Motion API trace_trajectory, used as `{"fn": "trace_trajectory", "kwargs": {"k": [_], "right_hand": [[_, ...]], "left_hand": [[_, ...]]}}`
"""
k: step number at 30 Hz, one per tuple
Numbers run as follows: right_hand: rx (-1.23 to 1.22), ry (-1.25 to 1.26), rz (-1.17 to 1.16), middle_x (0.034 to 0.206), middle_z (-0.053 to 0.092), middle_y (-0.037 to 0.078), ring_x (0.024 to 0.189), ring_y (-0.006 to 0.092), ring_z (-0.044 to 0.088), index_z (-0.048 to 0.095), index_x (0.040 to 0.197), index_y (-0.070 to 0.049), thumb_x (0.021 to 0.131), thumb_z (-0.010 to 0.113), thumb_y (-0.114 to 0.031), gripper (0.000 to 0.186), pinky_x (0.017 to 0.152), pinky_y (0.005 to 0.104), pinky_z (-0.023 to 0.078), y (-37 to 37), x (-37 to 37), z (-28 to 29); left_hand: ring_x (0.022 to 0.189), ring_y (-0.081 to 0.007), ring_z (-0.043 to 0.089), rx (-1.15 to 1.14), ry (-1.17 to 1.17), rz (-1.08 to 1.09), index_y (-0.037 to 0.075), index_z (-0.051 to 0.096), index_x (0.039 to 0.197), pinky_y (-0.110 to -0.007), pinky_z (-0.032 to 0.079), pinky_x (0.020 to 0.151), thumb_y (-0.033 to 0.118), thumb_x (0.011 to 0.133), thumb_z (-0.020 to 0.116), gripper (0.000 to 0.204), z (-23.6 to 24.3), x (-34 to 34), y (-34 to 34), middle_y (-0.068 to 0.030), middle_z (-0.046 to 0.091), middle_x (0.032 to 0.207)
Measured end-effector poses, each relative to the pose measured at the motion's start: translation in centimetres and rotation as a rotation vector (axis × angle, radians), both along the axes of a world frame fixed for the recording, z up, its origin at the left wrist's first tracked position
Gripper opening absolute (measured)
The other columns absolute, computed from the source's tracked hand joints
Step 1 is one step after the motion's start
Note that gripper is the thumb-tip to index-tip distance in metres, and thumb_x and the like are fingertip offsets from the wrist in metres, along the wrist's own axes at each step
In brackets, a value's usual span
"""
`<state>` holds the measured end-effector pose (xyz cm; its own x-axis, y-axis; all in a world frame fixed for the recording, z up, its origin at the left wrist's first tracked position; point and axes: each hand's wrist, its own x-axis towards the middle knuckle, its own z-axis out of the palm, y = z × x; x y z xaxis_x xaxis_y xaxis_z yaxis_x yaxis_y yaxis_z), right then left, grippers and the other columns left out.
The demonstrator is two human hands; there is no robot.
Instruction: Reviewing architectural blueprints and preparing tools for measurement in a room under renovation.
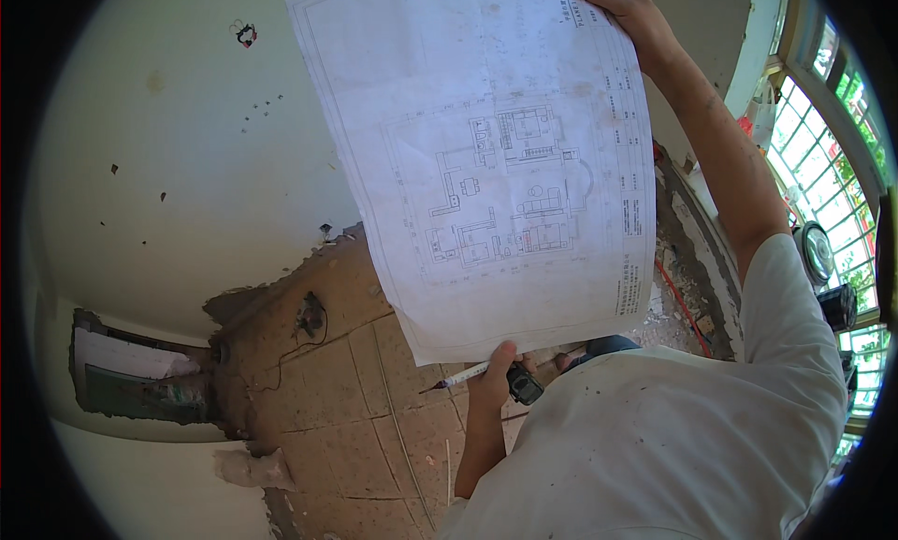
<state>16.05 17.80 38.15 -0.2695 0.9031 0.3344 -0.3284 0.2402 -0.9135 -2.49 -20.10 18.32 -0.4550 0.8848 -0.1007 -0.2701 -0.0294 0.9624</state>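
Observation:
A large white sheet (pixel 421 166) printed with a floor plan fills the upper middle of the view, held upright. My right hand (pixel 625 12) is closed on its upper right corner, thumb on the front. My left hand (pixel 496 379) is closed at the lower edge, gripping the paper along with a white pen-like tool (pixel 458 375) that has a dark tip and points left. A small black handheld device (pixel 524 384) sits in or against that same hand, partly hidden by its fingers.
A dark tool with a cord (pixel 309 316) lies on the dusty tiled floor (pixel 351 418). Chipped white walls (pixel 159 175) and a rough opening (pixel 140 372) are at left. Rubble and a red hose (pixel 683 306) are at right, beside barred windows (pixel 804 138).

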Motion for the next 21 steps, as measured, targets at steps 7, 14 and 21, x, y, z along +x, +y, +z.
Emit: {"fn": "trace_trajectory", "kwargs": {"k": [7, 14, 21], "right_hand": [[0.057, -0.030, -0.057, 0.089, 0.067, 0.007, 0.078, 0.0148, 0.063, 0.066, 0.105, 0.002, 0.091, 0.064, -0.027, 0.032, 0.074, 0.0306, 0.052, 0.44, 0.13, -0.21], [0.004, -0.043, -0.058, 0.089, 0.067, 0.006, 0.078, 0.0141, 0.063, 0.066, 0.105, 0.002, 0.091, 0.064, -0.027, 0.032, 0.073, 0.0302, 0.052, -0.41, 0.28, 0.11], [0.017, -0.011, -0.040, 0.089, 0.067, 0.005, 0.078, 0.0133, 0.063, 0.067, 0.106, 0.002, 0.092, 0.063, -0.026, 0.031, 0.073, 0.0288, 0.052, 0.05, 0.27, -0.01]], "left_hand": [[0.057, -0.0226, 0.061, 0.032, 0.025, -0.036, 0.003, 0.054, 0.077, -0.033, 0.052, 0.053, 0.016, 0.089, 0.061, 0.019, -0.40, -0.48, 0.15, -0.0119, 0.061, 0.071], [0.057, -0.0226, 0.061, -0.008, 0.014, -0.027, 0.003, 0.053, 0.075, -0.033, 0.052, 0.053, 0.016, 0.089, 0.060, 0.020, 0.27, -0.40, 0.20, -0.0123, 0.061, 0.071], [0.057, -0.0228, 0.061, 0.029, 0.007, -0.039, 0.001, 0.055, 0.077, -0.034, 0.054, 0.053, 0.015, 0.090, 0.059, 0.019, 0.33, -0.37, 0.47, -0.0129, 0.061, 0.072]]}}
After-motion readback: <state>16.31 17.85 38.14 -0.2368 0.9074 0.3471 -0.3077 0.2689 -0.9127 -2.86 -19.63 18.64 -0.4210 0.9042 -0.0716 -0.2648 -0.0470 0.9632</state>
